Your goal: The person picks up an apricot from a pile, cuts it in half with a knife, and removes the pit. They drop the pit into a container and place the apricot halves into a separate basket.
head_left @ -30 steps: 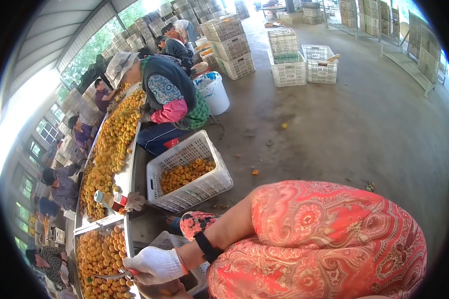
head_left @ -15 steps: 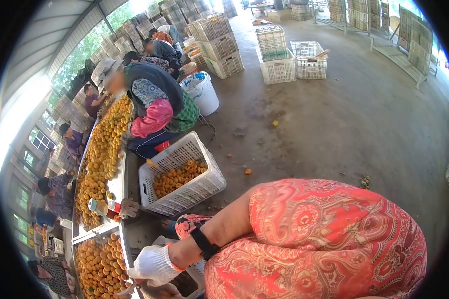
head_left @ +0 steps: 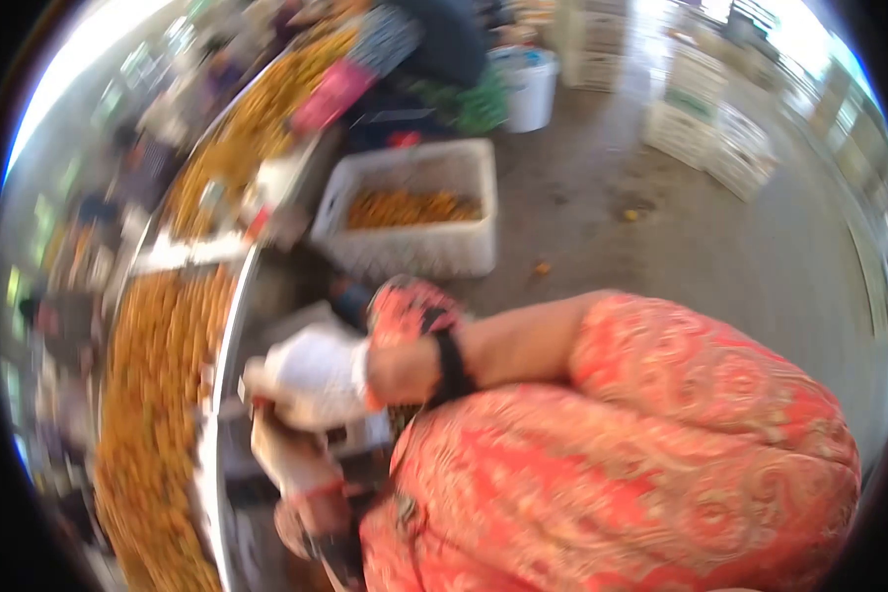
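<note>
Blurred by motion, my right hand (head_left: 311, 377), in a white glove with a black band at the wrist, has its fingers closed near the metal table edge (head_left: 229, 365). Just below and touching it is my left hand (head_left: 291, 456), also in a pale glove, with its fingers curled in. A small dark reddish thing shows between the fingertips, too blurred to name. Left of the hands, many orange fruits (head_left: 153, 395) cover the sorting table. Beneath the hands, a pale crate (head_left: 360, 434) is partly hidden.
A white crate (head_left: 419, 247) with orange fruit stands on the floor beyond my right arm. Past it a co-worker in pink sleeves (head_left: 335, 94) leans over the table, near a white bucket (head_left: 529, 94). More crates (head_left: 681, 128) stand at the upper right. Other people line the far side.
The view has turned and blurred, with the table and crates displaced. Both hands appear higher in the view, and more of my left hand and its forearm now shows.
</note>
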Demonstrator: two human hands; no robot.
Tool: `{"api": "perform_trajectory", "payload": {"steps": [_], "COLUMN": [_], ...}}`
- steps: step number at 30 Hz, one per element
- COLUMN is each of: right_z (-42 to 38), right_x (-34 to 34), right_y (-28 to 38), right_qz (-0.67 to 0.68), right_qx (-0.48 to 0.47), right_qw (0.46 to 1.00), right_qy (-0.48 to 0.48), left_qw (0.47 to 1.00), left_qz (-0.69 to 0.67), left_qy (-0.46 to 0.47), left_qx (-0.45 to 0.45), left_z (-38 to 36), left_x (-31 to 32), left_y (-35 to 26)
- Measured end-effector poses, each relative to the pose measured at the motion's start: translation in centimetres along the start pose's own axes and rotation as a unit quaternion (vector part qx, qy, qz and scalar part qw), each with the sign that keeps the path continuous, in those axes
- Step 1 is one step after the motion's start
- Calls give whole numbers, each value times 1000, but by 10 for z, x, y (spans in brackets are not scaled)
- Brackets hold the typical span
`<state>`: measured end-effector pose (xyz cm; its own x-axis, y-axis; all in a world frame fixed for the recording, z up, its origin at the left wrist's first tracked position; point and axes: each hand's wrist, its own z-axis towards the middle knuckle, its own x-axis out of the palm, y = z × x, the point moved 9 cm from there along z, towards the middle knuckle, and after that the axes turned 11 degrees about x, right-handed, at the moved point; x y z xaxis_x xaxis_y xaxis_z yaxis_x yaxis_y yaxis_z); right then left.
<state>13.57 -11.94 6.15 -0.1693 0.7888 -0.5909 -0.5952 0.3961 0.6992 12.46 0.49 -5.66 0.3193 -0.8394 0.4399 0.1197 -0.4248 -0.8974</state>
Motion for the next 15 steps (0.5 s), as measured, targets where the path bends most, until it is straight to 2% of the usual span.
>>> {"api": "perform_trajectory", "payload": {"steps": [1, 2, 6, 9, 12, 14, 15], "right_z": [2, 5, 13, 24, 37, 41, 43], "right_x": [5, 10, 32, 46, 59, 66, 70], "right_y": [0, -1, 5, 3, -8, -4, -2], "right_qz": [-14, -30, -30, -36, 21, 46, 65], "right_qx": [-2, -5, -47, -34, -11, -10, -5], "right_qw": [1000, 999, 998, 999, 1000, 999, 997], "right_qy": [11, 20, 4, -2, 0, 18, 31], "left_qw": [1000, 997, 991, 993, 992, 990, 995], "left_qz": [-18, 70, 29, 48, 70, 82, 51], "left_qy": [22, -9, -130, -101, -80, -85, -83], "left_qx": [-8, 5, -28, 47, 70, 72, 25], "left_z": [-14, -11, -15, -22, -18, -15, -16], "left_x": [17, 6, -25, -26, -32, -40, -43], "left_y": [-12, -13, -13, -29, -37, -44, -38]}}
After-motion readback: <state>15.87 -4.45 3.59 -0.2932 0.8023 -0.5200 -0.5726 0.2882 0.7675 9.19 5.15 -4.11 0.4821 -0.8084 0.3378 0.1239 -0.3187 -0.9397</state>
